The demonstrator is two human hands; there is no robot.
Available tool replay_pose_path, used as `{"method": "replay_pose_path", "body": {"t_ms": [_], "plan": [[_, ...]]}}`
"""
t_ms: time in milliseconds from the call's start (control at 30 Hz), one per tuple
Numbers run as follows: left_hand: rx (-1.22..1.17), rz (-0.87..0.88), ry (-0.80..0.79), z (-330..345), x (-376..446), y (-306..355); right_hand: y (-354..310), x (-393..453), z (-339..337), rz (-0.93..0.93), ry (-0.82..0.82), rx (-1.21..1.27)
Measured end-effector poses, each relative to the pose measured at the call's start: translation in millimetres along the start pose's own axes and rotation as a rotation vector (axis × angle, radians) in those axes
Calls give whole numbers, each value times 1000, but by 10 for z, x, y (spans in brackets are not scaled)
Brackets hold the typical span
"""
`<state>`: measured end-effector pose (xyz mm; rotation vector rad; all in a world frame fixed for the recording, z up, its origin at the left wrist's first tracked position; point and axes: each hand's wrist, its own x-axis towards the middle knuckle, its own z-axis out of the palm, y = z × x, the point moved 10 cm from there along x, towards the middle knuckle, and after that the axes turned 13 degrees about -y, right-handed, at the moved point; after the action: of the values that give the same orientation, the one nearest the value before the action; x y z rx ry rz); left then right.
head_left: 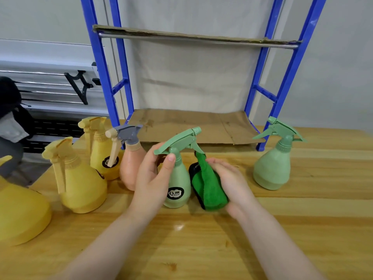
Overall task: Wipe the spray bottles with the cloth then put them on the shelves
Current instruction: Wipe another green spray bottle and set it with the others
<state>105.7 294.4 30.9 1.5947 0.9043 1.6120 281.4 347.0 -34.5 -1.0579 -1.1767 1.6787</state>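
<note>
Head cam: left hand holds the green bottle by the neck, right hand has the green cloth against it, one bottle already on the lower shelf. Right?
Not quite. The head view shows the lower shelf holding no bottle; every bottle stands on the table. The rest holds: the left hand holds the green bottle by the neck, and the right hand has the green cloth against it.

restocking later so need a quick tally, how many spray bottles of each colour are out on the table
Green: 2, one held by the left hand at, one at
Yellow: 3, at
Peach: 1, at
Total: 6
</note>
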Motion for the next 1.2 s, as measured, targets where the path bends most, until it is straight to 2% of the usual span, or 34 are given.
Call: {"method": "replay_pose_path", "body": {"t_ms": [100,200,267,333,400,500,600,767,867,967,1067,1200], "plan": [[12,7,-14,15,3,0,46,10,105,39,-81,76],[29,25,-20,24,-1,22,135,14,90,78,-54,252],[42,28,-25,27,-2,25,107,31,91,50,-97,337],[44,24,-24,31,1,24,13,39,169,1,-214,302],[32,29,-15,27,-2,31,2,45,227,-17,-266,164],[29,31,-10,19,-7,46,-39,50,133,-114,-113,-79],[17,22,4,1,-9,42,-103,28,-6,-173,20,-186],[-47,10,63,-28,-14,55,-221,-60,-174,-250,138,9],[-57,23,42,-4,-12,65,-198,-73,-72,-251,98,121],[-72,25,13,29,-21,51,-79,-62,237,-177,-79,153],[-78,29,25,-1,-12,49,-89,-85,416,-240,-159,-43],[-102,24,-7,29,-11,55,-392,-282,606,-687,-181,-631]]}}
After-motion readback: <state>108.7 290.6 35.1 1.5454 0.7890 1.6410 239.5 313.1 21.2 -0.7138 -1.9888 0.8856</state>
